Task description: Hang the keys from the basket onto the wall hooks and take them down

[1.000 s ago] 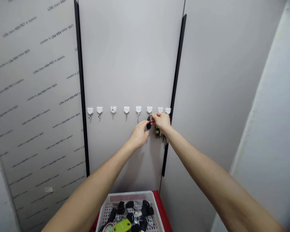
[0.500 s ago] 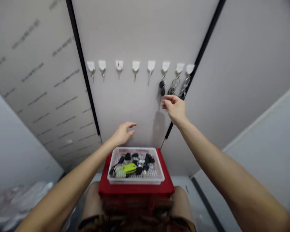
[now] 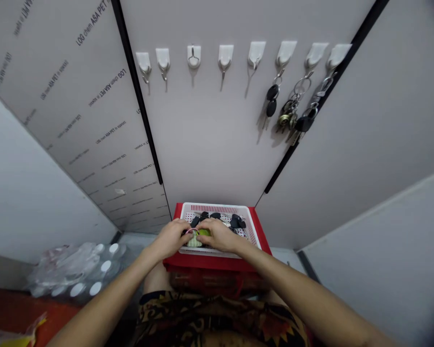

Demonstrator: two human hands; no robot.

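Both my hands are down at a white plastic basket [image 3: 255,236] holding several black-headed keys [image 3: 237,221]. My left hand [image 3: 170,237] is closed at the basket's left side, its fingertips pinching a pinkish key ring [image 3: 193,230]. A pale green ribbed charm [image 3: 194,241] lies just below that ring. My right hand [image 3: 220,235] is closed too, fingers curled over the same bunch, with a lime-green piece [image 3: 204,233] partly showing under them. My fingers hide much of the keychain, and whether it is lifted off the other keys I cannot tell.
Several white hooks [image 3: 225,55] line the panel ahead. From the three on the right hang a black-headed key pair [image 3: 271,107], a brass-and-silver bunch [image 3: 287,115] and a black key with a clip [image 3: 304,124]. The basket stands on a red surface [image 3: 210,260]. Wrapped bottles [image 3: 77,289] lie at left.
My right hand has left the hanging black key pair and come down into the basket. My left hand has lowered from above the basket to the keychain. The view has shifted.
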